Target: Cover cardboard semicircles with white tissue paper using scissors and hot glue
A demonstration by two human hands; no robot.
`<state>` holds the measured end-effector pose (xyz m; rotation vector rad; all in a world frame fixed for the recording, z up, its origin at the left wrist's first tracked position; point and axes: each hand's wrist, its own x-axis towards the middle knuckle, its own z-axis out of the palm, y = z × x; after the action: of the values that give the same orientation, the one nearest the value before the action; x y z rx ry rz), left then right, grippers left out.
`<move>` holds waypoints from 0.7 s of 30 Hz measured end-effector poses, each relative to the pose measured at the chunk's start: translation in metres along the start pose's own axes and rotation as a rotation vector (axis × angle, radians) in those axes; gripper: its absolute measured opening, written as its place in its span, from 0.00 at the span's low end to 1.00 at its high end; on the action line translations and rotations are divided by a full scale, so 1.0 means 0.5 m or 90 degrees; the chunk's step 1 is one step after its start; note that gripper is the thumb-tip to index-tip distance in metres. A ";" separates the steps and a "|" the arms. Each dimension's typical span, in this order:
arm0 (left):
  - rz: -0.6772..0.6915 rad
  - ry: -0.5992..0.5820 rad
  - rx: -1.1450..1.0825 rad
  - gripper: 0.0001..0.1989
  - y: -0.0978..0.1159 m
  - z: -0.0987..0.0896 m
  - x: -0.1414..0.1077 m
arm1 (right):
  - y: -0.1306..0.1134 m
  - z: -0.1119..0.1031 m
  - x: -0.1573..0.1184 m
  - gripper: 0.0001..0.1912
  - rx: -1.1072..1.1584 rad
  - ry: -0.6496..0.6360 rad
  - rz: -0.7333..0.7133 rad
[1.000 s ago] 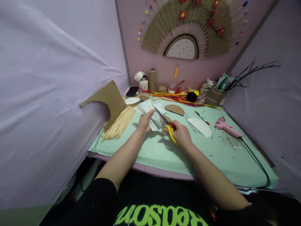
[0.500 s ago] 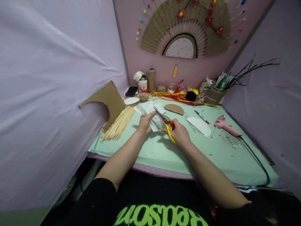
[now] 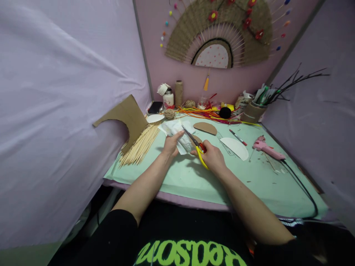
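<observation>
Here's the right hand [image 3: 213,157], fingers wrapped round the red and yellow handles of the scissors [image 3: 195,142]; the dark blades point away from it, up and toward the left hand [image 3: 169,146], tips right by that thumb; and the left hand has the crumpled white sheet [image 3: 183,143] pinched, thumb on top, the sheet spreading out ahead of those fingers and across toward the blades; whether the blades are parted, I can't tell from here!

Just beyond the right hand, a brown half-round card [image 3: 205,128] lies flat; to that hand's right there's a white half-round piece [image 3: 234,148], then a pen [image 3: 237,137] a little farther ahead; well out to its right rests the pink glue gun [image 3: 268,149], dark cable trailing back toward the person.

Over on the left hand's outer side, a spread of thin wooden sticks [image 3: 142,142], with a cardboard piece [image 3: 134,118], curved along one edge, resting on them; ahead of both hands, a twine ball [image 3: 169,114] and a tangle of coloured strands [image 3: 199,113]; farthest off, above everything, the flower-trimmed fan [image 3: 180,40] on the wall.
</observation>
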<state>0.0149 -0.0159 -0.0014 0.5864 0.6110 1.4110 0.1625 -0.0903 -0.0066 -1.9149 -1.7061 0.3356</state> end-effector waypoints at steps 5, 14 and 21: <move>-0.001 0.009 -0.008 0.28 -0.001 -0.001 0.002 | 0.004 0.003 0.002 0.24 0.008 0.009 -0.010; -0.016 -0.002 -0.009 0.27 -0.002 -0.004 0.001 | 0.001 0.000 0.002 0.24 0.046 0.004 -0.008; -0.018 -0.017 0.001 0.26 0.000 -0.001 -0.001 | 0.004 0.003 0.003 0.25 0.089 0.006 -0.002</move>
<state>0.0145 -0.0164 -0.0014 0.5952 0.5964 1.3745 0.1637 -0.0885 -0.0087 -1.8104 -1.6348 0.4332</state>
